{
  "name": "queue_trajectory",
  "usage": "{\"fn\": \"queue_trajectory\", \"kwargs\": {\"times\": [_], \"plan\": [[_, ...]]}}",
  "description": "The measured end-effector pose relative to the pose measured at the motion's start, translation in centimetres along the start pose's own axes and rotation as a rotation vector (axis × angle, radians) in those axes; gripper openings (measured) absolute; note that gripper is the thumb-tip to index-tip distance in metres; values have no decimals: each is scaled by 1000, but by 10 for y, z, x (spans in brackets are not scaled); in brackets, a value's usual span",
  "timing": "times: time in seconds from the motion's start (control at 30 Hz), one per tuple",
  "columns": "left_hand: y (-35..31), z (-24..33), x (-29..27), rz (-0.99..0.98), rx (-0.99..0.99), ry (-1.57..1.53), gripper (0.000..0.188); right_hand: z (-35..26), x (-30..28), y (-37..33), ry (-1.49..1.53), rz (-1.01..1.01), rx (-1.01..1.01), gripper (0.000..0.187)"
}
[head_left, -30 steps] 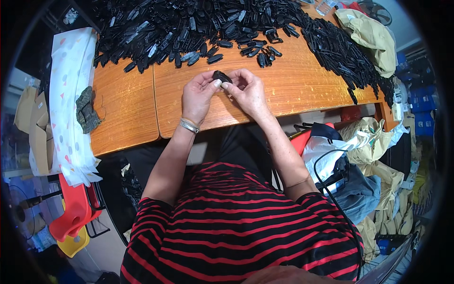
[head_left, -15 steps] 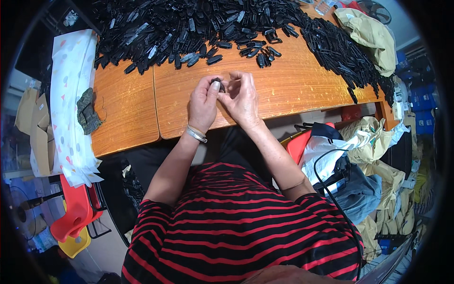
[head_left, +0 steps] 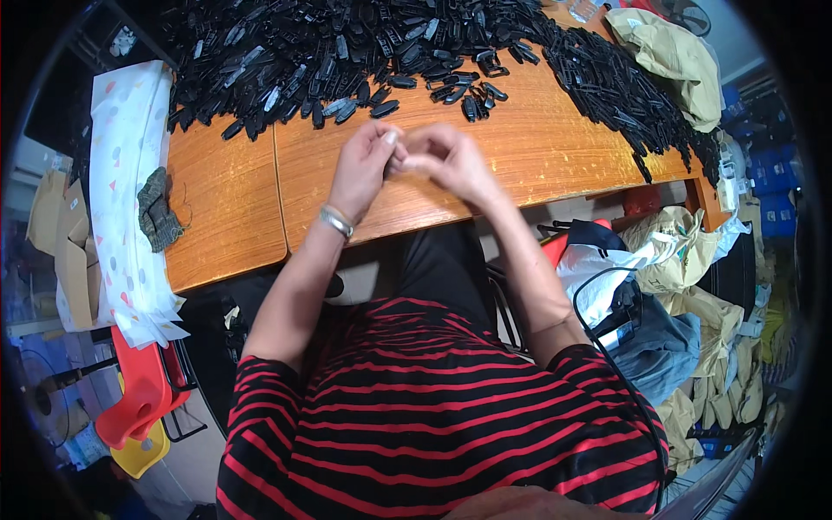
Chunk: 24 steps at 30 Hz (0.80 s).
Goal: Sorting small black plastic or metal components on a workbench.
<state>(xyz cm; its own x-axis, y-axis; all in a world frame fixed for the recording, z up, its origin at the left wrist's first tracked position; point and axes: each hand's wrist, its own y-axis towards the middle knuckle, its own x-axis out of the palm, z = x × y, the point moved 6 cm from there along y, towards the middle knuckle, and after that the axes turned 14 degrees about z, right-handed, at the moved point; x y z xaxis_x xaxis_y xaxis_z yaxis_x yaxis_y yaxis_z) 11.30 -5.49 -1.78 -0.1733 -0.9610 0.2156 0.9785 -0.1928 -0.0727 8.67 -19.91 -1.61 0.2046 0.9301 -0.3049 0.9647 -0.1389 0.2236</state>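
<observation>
My left hand [head_left: 357, 173] is closed, thumb on top, around a small black plastic piece [head_left: 387, 172]; only a dark sliver of it shows. My right hand [head_left: 455, 165] meets it from the right, with thumb and fingers bent into a pinch at the left fingertips. Motion blurs the right fingers, and what they grip is hidden. Both hands are over the near part of the wooden table [head_left: 347, 213]. Just beyond them lie loose black plastic clips or casings [head_left: 384, 109], the closest ones of a big heap [head_left: 347, 52].
A second heap of slim black parts [head_left: 598, 87] runs along the table's right side. At the left are a dark knitted cloth [head_left: 157, 212] and a white patterned sheet [head_left: 130, 191]. A red chair [head_left: 134, 390] stands lower left; bags and clothes [head_left: 659, 347] are piled at the right.
Both hands have shifted slightly up and toward the left, and the right fingers have moved in against the left fingertips. The black piece shows less than before. The view has tilted a little.
</observation>
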Motion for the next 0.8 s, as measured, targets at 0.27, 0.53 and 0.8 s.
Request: {"fn": "queue_trajectory", "kwargs": {"times": [0.27,0.53,0.8], "plan": [[52,30,3,234,704,1174,18,1,-51,67,-985,380,-355,21],[50,24,-9,219,604,1249,24,-7,-24,64,-989,196,-436,18],[27,29,-8,119,642,1077,31,-33,-6,44,-565,211,-203,23]]}}
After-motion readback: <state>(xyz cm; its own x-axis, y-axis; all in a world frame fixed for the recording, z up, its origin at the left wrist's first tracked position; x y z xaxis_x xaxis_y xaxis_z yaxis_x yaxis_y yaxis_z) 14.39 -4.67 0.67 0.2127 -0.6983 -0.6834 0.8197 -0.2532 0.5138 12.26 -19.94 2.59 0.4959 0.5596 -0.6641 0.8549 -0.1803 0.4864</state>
